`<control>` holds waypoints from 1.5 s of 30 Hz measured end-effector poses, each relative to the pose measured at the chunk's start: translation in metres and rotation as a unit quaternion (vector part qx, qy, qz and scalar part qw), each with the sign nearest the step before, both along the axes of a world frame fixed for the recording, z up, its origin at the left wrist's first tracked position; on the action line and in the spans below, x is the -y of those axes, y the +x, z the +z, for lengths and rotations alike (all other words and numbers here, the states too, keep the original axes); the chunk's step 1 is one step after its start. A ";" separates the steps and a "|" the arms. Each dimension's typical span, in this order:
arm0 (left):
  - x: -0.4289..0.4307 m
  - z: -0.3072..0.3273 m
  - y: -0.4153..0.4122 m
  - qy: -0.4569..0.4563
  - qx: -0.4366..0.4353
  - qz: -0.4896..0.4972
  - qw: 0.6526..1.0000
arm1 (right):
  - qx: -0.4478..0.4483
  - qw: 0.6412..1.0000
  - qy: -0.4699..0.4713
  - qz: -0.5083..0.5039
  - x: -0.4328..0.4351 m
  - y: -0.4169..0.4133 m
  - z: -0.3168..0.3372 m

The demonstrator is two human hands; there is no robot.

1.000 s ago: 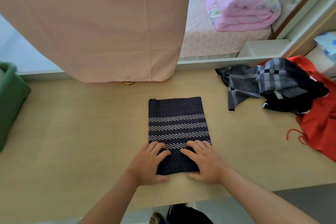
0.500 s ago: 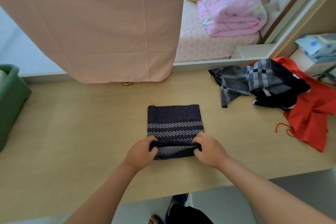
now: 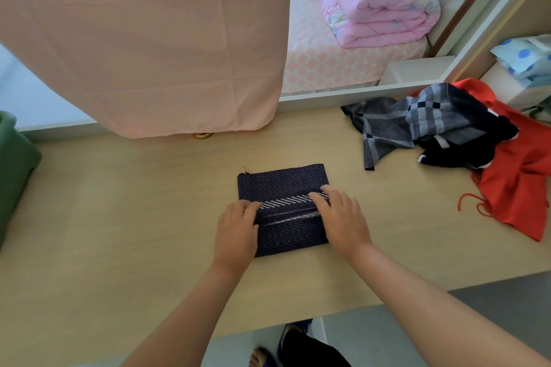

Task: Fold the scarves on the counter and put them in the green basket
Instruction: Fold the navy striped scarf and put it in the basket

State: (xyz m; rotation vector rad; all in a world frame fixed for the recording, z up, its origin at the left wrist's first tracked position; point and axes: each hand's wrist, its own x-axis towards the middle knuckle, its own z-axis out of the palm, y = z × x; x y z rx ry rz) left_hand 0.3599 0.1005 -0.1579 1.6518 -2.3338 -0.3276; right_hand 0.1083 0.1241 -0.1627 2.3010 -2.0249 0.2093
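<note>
My left hand point(image 3: 237, 229) and right hand point(image 3: 341, 217) each pinch the near flap of the navy zigzag-woven scarf point(image 3: 283, 182) at mid-frame, carried farther over it than half a second ago. Pale wooden tabletop point(image 3: 119, 217) stretches left to the green plastic basket point(image 3: 15, 176) at the left edge.

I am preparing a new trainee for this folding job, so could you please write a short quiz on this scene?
1. True or false: the left hand and the right hand both touch the navy scarf.
2. Where is the basket? A: far left. B: far right. C: centre.
3. Fill in: the unfolded pile lies to the ___ of the navy scarf.
Key: 1 true; 2 A; 3 right.
</note>
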 end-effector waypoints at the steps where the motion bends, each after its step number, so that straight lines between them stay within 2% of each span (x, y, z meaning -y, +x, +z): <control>1: -0.002 0.000 -0.005 -0.055 -0.019 -0.071 0.996 | -0.002 0.997 -0.040 0.061 -0.003 0.001 -0.002; 2: -0.005 -0.001 -0.010 -0.091 -0.023 -0.151 0.984 | 0.001 0.989 -0.064 0.132 -0.006 0.001 -0.006; 4: -0.012 -0.010 -0.015 -0.093 0.019 -0.255 0.962 | 0.014 0.973 -0.034 0.227 -0.016 -0.001 -0.013; 8: -0.016 -0.031 0.002 0.019 0.151 -0.251 0.956 | 0.023 0.969 0.144 0.198 -0.031 -0.013 -0.026; 11: -0.009 -0.032 0.015 0.052 0.170 -0.252 0.951 | 0.017 0.970 0.156 0.184 -0.027 -0.016 -0.029; 14: -0.002 -0.027 0.022 0.092 0.166 -0.235 0.953 | 0.047 0.974 0.156 0.155 -0.017 -0.014 -0.025; 18: 0.001 -0.020 0.031 0.130 0.091 -0.209 0.965 | 0.168 0.976 0.128 0.059 -0.002 -0.003 -0.003; 20: 0.004 -0.016 0.030 0.140 -0.015 -0.164 0.976 | 0.236 0.960 0.152 -0.003 0.009 -0.002 0.014; 22: 0.011 -0.005 0.025 0.154 -0.114 -0.077 0.979 | 0.291 0.938 0.180 -0.043 0.019 -0.006 0.025; 25: 0.029 0.011 0.014 0.228 -0.203 0.042 0.951 | 0.358 0.915 0.173 -0.072 0.033 -0.018 0.031; 27: 0.043 0.015 0.007 0.255 -0.222 0.089 0.937 | 0.369 0.912 0.147 -0.101 0.044 -0.024 0.030; 31: 0.074 0.005 -0.008 0.203 -0.120 0.131 0.963 | 0.314 0.936 0.103 -0.122 0.065 -0.027 0.018; 36: 0.098 -0.011 -0.024 0.206 -0.056 0.199 0.956 | 0.237 0.958 0.093 -0.132 0.090 -0.027 -0.004; 38: 0.097 -0.011 -0.032 0.133 -0.030 0.205 0.969 | 0.241 0.958 0.088 -0.130 0.096 -0.025 -0.011; 40: 0.097 -0.011 -0.038 0.009 0.010 0.136 0.991 | 0.269 0.952 0.078 -0.123 0.100 -0.025 -0.015; 42: 0.096 -0.016 -0.045 -0.077 0.023 0.015 0.997 | 0.279 0.951 0.100 -0.089 0.098 -0.028 -0.016; 44: 0.096 -0.024 -0.051 -0.073 0.044 -0.077 0.993 | 0.244 0.958 0.138 -0.052 0.096 -0.032 -0.018; 45: 0.096 -0.028 -0.052 -0.049 0.057 -0.083 0.994 | 0.217 0.964 0.148 -0.038 0.095 -0.035 -0.020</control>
